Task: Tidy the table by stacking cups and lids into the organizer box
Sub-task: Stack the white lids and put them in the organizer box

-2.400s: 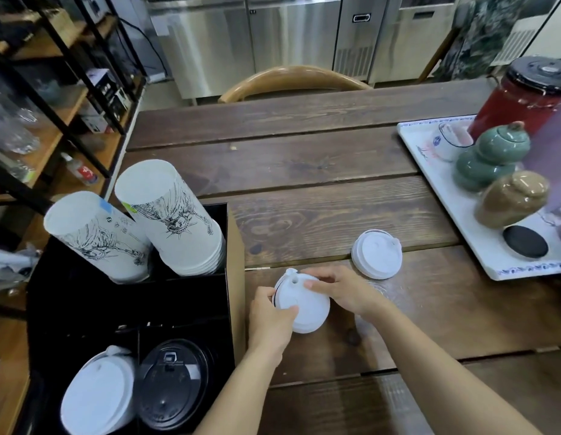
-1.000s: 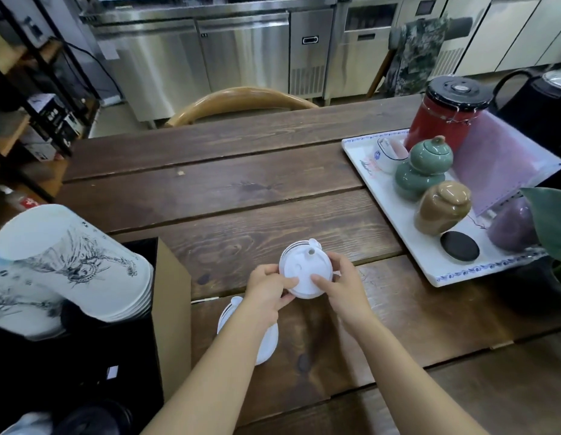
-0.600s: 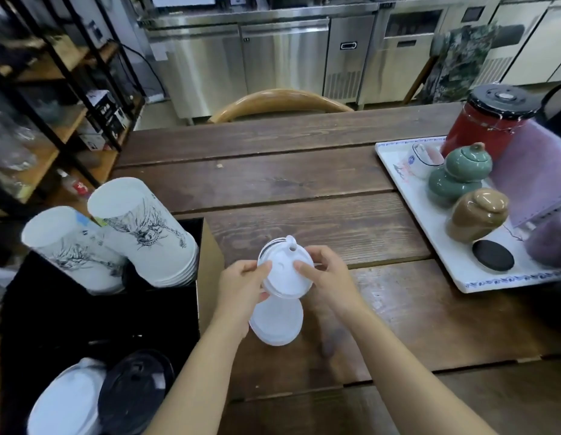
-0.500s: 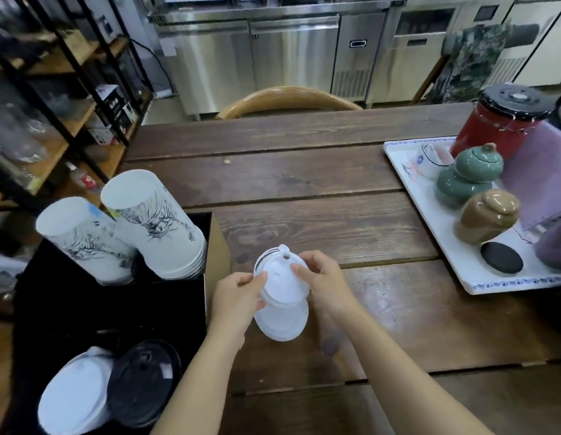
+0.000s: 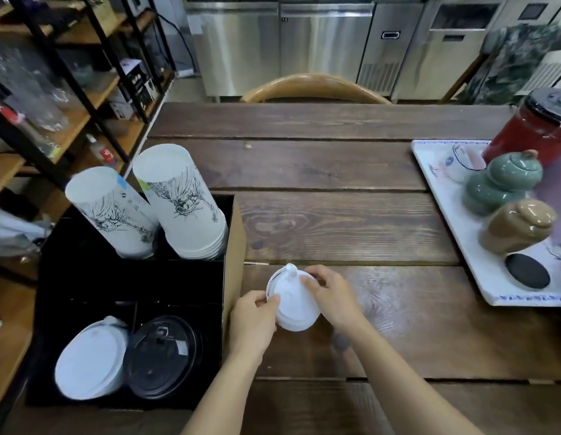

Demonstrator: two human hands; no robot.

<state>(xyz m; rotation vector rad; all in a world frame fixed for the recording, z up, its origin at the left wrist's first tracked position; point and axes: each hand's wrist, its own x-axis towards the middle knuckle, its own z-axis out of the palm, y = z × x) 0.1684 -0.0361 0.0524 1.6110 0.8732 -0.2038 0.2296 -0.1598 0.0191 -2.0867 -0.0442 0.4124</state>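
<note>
Both hands held the white lids (image 5: 293,304) between them: the left hand (image 5: 252,321) pinched the near-left rim and the right hand (image 5: 331,296) gripped the far-right rim. Half a second earlier the upper lid had been lifted clear above a second lid lying on the counter (image 5: 351,227); now the two sat pressed together as one stack, low on the wood just right of the organizer box (image 5: 233,246), and the hands had dropped with it. Inside the organizer box, the far compartments carried two stacks of printed white cups, the left cup stack (image 5: 116,211) and the right cup stack (image 5: 181,202), both upside down and leaning. Its near compartments held a pile of white lids (image 5: 87,362) on the left and black lids (image 5: 161,356) beside them. Well to the right of the organizer box, a white tray (image 5: 436,183) bore a green jar (image 5: 502,180), a brown jar (image 5: 520,224), a red canister (image 5: 536,130) and a black disc (image 5: 527,270).
</note>
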